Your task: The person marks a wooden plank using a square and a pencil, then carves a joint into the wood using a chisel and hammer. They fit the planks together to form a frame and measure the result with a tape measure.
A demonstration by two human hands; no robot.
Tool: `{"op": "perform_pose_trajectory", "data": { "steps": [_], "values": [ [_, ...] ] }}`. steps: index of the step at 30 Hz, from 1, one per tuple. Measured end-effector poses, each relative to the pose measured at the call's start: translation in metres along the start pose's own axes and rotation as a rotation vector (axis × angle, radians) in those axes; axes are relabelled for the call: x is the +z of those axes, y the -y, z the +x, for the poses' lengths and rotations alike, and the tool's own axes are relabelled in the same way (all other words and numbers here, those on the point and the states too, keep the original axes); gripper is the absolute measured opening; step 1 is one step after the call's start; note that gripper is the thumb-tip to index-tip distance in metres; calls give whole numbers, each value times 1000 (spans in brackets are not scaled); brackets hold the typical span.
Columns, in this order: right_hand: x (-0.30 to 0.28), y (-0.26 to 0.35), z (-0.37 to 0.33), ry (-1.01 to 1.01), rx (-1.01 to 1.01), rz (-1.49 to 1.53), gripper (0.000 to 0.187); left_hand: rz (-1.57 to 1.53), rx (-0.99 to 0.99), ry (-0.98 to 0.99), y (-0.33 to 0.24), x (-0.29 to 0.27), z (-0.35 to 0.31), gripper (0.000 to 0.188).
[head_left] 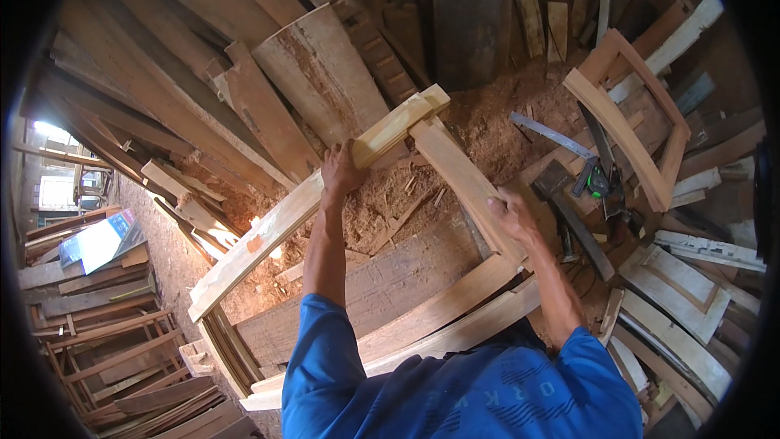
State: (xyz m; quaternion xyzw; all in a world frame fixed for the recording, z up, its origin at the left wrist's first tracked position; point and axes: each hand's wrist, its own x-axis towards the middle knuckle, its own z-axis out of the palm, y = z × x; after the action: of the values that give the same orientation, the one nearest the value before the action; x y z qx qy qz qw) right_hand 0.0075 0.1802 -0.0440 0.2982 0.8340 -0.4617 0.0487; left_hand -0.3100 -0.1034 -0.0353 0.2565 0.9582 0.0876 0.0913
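A long pale wooden rail (264, 232) runs slantwise across the middle, its far end beside the top of a shorter board (459, 175). My left hand (341, 171) is closed over the rail, partway along it. On the right, my right hand (513, 216) grips the shorter board's outer edge, thumb on top. That board's near end meets another pale rail (443, 302) close to my body; together the pieces form an open-cornered frame shape. Whether the far joint is seated I cannot tell. Beneath lies a wide dark plank (366, 289).
Right of the frame lie a metal ruler or square blade (552, 134), a black-and-green tape measure (595, 181) and a mallet-like tool (583, 236). A smaller wooden frame (678, 134) leans beyond. Stacked planks (162, 89) line the far left; sawdust and shavings (398, 199) cover the ground.
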Motion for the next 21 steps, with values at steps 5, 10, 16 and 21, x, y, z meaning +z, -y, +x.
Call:
{"op": "perform_pose_trajectory", "data": {
  "steps": [5,10,16,21],
  "values": [
    [1,-6,1,-13,-5,23,66,-3,11,19,-4,-3,3,83],
    [-3,19,0,6,109,57,66,-102,82,105,3,5,-2,82],
    [-10,35,-13,38,-40,-166,65,-69,135,19,-2,11,-10,80],
    [-1,41,-22,-59,-79,-333,78,-55,126,-4,-4,18,-15,80]
  ]
}}
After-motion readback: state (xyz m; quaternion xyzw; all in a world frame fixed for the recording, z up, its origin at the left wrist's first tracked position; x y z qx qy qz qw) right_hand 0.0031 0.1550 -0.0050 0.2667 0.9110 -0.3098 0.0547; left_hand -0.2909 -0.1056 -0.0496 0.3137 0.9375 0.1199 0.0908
